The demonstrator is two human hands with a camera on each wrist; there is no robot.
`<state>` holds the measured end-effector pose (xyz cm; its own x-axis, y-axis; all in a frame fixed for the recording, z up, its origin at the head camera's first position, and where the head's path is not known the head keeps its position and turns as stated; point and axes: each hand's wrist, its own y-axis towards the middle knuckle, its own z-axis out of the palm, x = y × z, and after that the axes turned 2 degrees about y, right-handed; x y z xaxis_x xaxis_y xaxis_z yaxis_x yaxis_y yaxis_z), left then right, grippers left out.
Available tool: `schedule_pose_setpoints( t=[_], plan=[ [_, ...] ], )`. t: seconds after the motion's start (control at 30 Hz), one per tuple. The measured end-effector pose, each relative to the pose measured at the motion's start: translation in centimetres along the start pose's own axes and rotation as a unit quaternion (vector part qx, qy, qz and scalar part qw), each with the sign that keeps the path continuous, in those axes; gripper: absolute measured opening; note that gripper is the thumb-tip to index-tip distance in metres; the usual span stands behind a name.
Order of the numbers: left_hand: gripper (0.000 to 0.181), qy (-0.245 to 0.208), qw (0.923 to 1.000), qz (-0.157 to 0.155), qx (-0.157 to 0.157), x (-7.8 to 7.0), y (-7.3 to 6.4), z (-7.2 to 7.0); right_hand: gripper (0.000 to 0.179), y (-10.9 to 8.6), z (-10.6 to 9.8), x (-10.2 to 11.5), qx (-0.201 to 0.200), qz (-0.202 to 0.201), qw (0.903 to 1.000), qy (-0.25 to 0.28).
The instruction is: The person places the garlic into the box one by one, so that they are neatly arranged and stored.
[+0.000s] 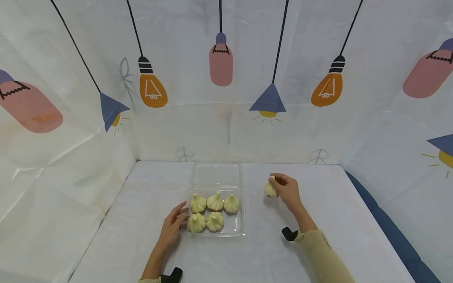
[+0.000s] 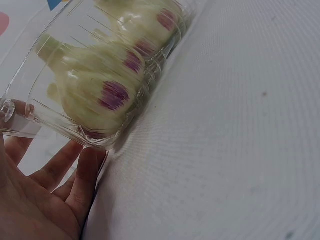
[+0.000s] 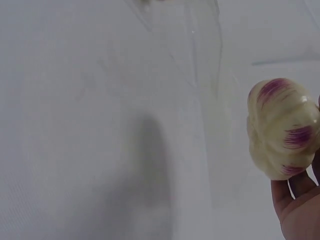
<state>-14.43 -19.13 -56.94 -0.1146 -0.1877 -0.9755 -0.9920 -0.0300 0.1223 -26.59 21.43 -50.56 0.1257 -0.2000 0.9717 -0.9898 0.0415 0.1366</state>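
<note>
My right hand (image 1: pixel 288 192) pinches a garlic bulb (image 1: pixel 270 191) from above, holding it over the table to the right of a transparent plastic clamshell box (image 1: pixel 234 225). Purple streaks mark the pale bulb in the right wrist view. Inside the box sit several more garlic bulbs (image 1: pixel 215 201), three in the far row and two in the near row, stems up. The box's lid (image 1: pixel 216 175) lies open toward the back. At the box's left side, my left hand (image 1: pixel 172 226) rests with loosely extended fingers (image 2: pixel 86 172) against the wall.
Everything stands on a white-covered table (image 1: pixel 148 188). A white curtain (image 1: pixel 184 129) printed with lamps and bulbs closes off the back and both sides. Blue fabric (image 1: pixel 385 224) shows beyond the table's right edge. Dark wrist camera mounts (image 1: pixel 290 234) sit at both wrists.
</note>
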Motion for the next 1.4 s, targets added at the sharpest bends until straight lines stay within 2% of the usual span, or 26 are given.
schedule_pose_setpoints(
  t=[0.07,0.2,0.3,0.43,0.57,0.7,0.87,1.07,1.2,1.4],
  plan=[
    [0.041,-0.001,1.0,0.001,0.003,0.1,0.0,-0.1,0.031,-0.9,0.5,1.0,0.013,-0.01,0.9999,0.001],
    [0.042,0.002,1.0,-0.001,0.005,0.0,0.0,-0.2,0.032,-1.9,1.5,1.2,0.024,-0.009,0.9996,0.009],
    [0.042,0.005,1.0,-0.005,0.001,-0.3,-0.1,-0.1,0.033,-2.4,2.2,0.1,0.018,-0.01,0.9996,0.02],
    [0.042,0.004,1.0,-0.006,0.001,-0.4,-0.1,0.0,0.028,-3.7,3.1,0.2,0.02,-0.014,0.9994,0.025],
    [0.043,0.0,1.0,-0.002,0.003,-0.3,-0.1,0.0,0.024,-5.3,3.7,1.5,0.029,-0.011,0.9992,0.026],
    [0.043,-0.002,1.0,-0.001,0.002,-0.3,-0.1,0.0,0.022,-6.7,4.2,3.2,0.028,-0.029,0.9992,0.009],
    [0.042,0.004,1.0,-0.006,-0.002,-0.2,-0.1,0.0,0.022,-7.2,5.0,2.3,0.017,-0.041,0.9989,0.012],
    [0.042,0.005,1.0,0.002,-0.001,0.0,0.0,-0.2,0.019,-7.7,6.5,1.9,0.02,-0.095,0.9951,0.019],
    [0.043,0.002,1.0,0.007,0.002,0.2,0.0,-0.2,0.018,-8.1,7.4,2.1,0.022,-0.111,0.9935,0.013],
    [0.042,0.008,1.0,-0.002,-0.001,0.0,-0.1,-0.1,0.018,-9.1,8.4,3.9,0.043,-0.168,0.9848,0.003]
  ],
)
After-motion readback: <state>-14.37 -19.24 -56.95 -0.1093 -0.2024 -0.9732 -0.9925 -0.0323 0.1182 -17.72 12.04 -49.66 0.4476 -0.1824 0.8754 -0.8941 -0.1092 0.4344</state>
